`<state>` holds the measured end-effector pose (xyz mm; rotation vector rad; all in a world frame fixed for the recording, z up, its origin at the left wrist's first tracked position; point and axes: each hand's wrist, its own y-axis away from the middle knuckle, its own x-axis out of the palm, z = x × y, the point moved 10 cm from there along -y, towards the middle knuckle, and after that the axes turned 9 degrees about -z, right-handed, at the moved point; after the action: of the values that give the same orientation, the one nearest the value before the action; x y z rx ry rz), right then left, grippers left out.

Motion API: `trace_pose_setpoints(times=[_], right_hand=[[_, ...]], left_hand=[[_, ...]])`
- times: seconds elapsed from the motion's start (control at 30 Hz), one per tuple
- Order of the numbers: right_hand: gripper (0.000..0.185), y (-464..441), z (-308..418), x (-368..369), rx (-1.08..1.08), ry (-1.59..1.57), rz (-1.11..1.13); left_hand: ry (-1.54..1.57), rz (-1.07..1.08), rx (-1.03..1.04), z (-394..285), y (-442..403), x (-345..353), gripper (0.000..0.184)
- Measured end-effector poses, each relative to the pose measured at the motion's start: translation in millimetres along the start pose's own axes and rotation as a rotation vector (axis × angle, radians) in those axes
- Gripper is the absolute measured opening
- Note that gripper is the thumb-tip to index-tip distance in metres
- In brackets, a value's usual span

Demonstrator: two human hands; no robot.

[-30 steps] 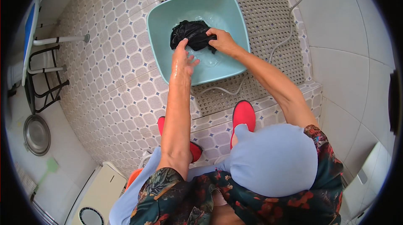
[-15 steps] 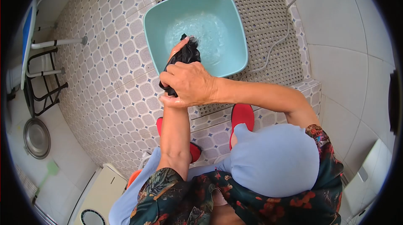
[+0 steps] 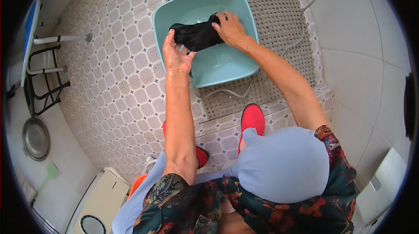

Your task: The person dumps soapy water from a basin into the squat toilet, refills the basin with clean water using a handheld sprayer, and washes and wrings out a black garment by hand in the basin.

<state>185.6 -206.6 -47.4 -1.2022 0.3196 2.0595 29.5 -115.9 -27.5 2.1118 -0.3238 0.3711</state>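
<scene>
A wet black cloth (image 3: 198, 35) is stretched sideways over the water in a light teal basin (image 3: 224, 77). My left hand (image 3: 176, 55) holds the cloth's left end from below, its fingers slightly bent and the palm wet. At the other end, my right hand (image 3: 230, 29) grips the cloth from above, with the fingers curled over it. What kind of garment the cloth is, I cannot make out. Part of the water lies hidden beneath it.
The basin stands on a grey perforated mat (image 3: 286, 51), with a thin grey hose (image 3: 301, 33) running alongside. Patterned tiles (image 3: 131, 55) cover the floor. A metal-legged chair (image 3: 61, 39) is at the left, near a round metal lid (image 3: 36, 139). My red shoes (image 3: 253, 118) are below.
My right hand has left my left wrist area and moved up and right over the basin. The black cloth, bunched along my left hand before, is now spread between both hands.
</scene>
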Motion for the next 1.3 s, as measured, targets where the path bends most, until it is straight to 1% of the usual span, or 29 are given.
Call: trace_pose_setpoints(times=[0.03,0.07,0.1,0.13,0.17,0.2,0.23,0.27,0.3,0.33,0.37,0.43,0.5,0.53,0.6,0.67,0.7,0.77,0.8,0.87,0.93,0.97,1.0,1.03,1.1,1.13,1.2,1.23,1.3], right_hand=[[0.035,10.7,4.9,-1.0,-0.032,0.138,-0.029],[0.043,21.1,6.6,1.3,-0.062,0.275,-0.058],[0.052,35.0,5.3,27.4,-0.122,0.28,0.141],[0.052,39.6,6.5,25.5,-0.12,0.28,0.144],[0.052,51.3,5.0,40.6,-0.097,0.221,0.333],[0.051,65.2,5.6,53.9,-0.075,0.159,0.52],[0.051,66.3,4.0,42.4,0.078,0.102,0.607],[0.051,60.5,5.5,34.1,0.073,0.102,0.606],[0.045,62.3,-1.0,31.8,0.085,0.154,0.687],[0.041,66.8,-7.6,27.1,0.101,0.204,0.769],[0.041,64.8,-4.9,10.9,0.1,0.204,0.772],[0.04,64.8,12.6,-27.1,0.051,0.197,0.839],[0.039,57.7,30.9,-64.3,-0.014,0.167,0.75],[0.038,54.1,44.3,-85.0,-0.041,0.203,0.726],[0.036,43.3,59.0,-110.8,-0.068,0.241,0.703],[0.045,24.8,83.6,-134.5,-0.178,0.13,0.545],[0.045,14.9,93.6,-142.3,-0.178,0.129,0.544],[0.06,-1.5,105.8,-144.9,0.098,-0.187,0.637],[0.074,-11.4,92.4,-123.2,0.097,-0.371,0.639],[0.072,-38.1,63.7,-100.0,0.163,-0.415,0.451],[0.075,-45.8,22.3,-68.6,0.224,-0.246,0.306],[0.075,-37.7,5.7,-36.6,0.224,-0.246,0.306],[0.08,-30.5,-6.2,-8.5,0.121,-0.093,0.244],[0.084,-27.1,-7.6,3.1,0.022,0.059,0.182],[0.091,19.2,8.8,15.2,0.229,0.162,0.415],[0.094,41.1,8.2,39.3,0.25,0.151,0.544],[0.085,72.5,36.8,41.7,-0.075,0.411,0.461],[0.085,73.8,32.2,44.8,-0.072,0.409,0.459],[0.065,69.3,33.1,45.2,-0.226,0.38,0.385]], left_hand=[[-0.094,-0.134,0.035,-5.5,-4.0,-14.7,0.063],[-0.19,-0.27,0.07,-9.8,-8.0,-30.8,0.068],[-0.193,-0.271,0.07,-7.8,-13.3,-36.1,0.068],[-0.267,-0.245,0.11,-8.4,-15.6,-37.0,0.071],[-0.34,-0.22,0.15,-8.8,-17.9,-37.7,0.074],[-0.34,-0.223,0.149,-6.6,-20.5,-41.5,0.074],[-0.321,-0.25,0.119,-4.5,-18.4,-44.7,0.071],[-0.3,-0.275,0.091,-3.5,-17.8,-47.6,0.069],[-0.296,-0.276,0.094,-5.2,-18.8,-48.5,0.069],[-0.28,-0.303,0.096,-6.1,-19.9,-54.1,0.064],[-0.263,-0.331,0.097,-7.1,-20.0,-59.5,0.06],[-0.23,-0.327,0.109,-12.4,-18.4,-61.4,0.058],[-0.2,-0.292,0.134,-17.1,-14.6,-58.9,0.054],[-0.196,-0.293,0.133,-16.9,-15.2,-59.8,0.054],[-0.133,-0.241,0.113,-14.8,-18.3,-55.3,0.047],[-0.125,-0.237,0.092,-11.7,-18.6,-52.2,0.044],[-0.117,-0.232,0.071,-9.4,-18.5,-50.5,0.04],[-0.115,-0.236,0.067,-7.0,-19.3,-50.7,0.038],[-0.111,-0.239,0.061,-5.3,-19.8,-51.4,0.037],[-0.108,-0.246,0.053,-3.0,-20.9,-52.8,0.035],[-0.107,-0.255,0.047,-1.8,-19.0,-54.2,0.033],[-0.12,-0.249,0.054,-1.7,-17.2,-53.5,0.033],[-0.133,-0.243,0.061,-1.5,-15.9,-52.7,0.033],[-0.136,-0.244,0.059,1.1,-16.3,-54.0,0.033],[-0.153,-0.233,0.064,7.3,-18.9,-54.3,0.034],[-0.154,-0.229,0.064,9.6,-19.7,-52.5,0.034],[-0.182,-0.258,0.033,17.8,-19.4,-54.9,0.037],[-0.186,-0.257,0.034,18.9,-19.5,-54.1,0.037],[-0.211,-0.234,0.033,22.2,-19.5,-51.7,0.042]])
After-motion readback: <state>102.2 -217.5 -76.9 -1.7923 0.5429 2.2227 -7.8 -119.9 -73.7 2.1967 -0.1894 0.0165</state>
